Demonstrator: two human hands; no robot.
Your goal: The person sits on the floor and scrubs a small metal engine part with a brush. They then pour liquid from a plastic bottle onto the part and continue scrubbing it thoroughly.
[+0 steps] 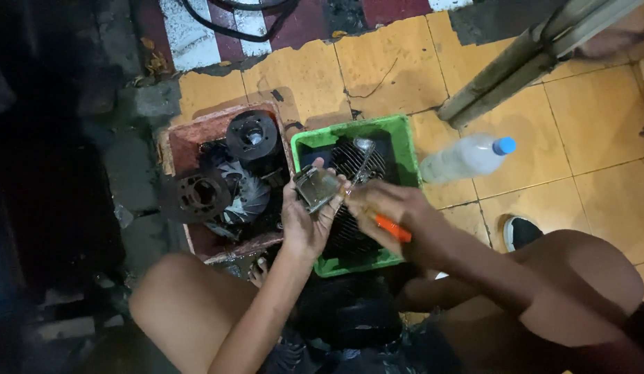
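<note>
My left hand holds a small grey metal engine part over the green plastic tray. My right hand grips a tool with an orange handle, its tip against the metal part. Inside the green tray lies a dark finned engine cylinder with a shiny curved metal piece on top. Both hands meet over the tray's left half. My knees frame the bottom of the view.
A reddish tray at the left holds round black engine parts and a finned fan wheel. A clear plastic bottle with a blue cap lies on the yellow tiles. A grey metal bar slants at upper right. A shoe is at right.
</note>
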